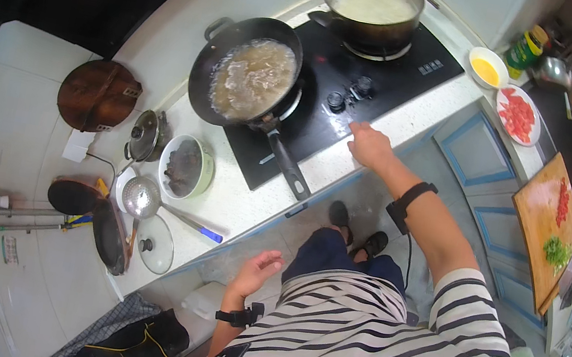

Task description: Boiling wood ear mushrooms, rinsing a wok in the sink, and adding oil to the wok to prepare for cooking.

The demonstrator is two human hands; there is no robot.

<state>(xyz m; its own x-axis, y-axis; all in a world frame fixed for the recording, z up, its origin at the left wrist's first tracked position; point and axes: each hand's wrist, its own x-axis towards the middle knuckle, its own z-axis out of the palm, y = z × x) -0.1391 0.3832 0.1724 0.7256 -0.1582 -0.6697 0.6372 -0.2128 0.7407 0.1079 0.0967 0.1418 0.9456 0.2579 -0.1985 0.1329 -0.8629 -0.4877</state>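
My right hand (372, 145), its fingers curled in and nothing showing in them, is over the front edge of the black gas hob (324, 93). Just beyond it stand two control knobs (348, 93). My left hand (256, 274) hangs in front of the counter, empty with the fingers slightly apart. On the left burner sits a black wok (204, 81), its handle pointing towards me. Bubbling, cloudy liquid (251, 80) fills much of it, and whatever is under the surface cannot be made out. A deep pot (372, 30) of pale, whitish liquid stands on the right burner.
On the left counter are a bowl of dark food (185, 166), a perforated skimmer (142, 198), a glass lid (155, 244) and a small lidded pot (146, 134). At right stand beaten egg (484, 70), a plate of red pieces (518, 115) and a cutting board (542, 223) with chopped food.
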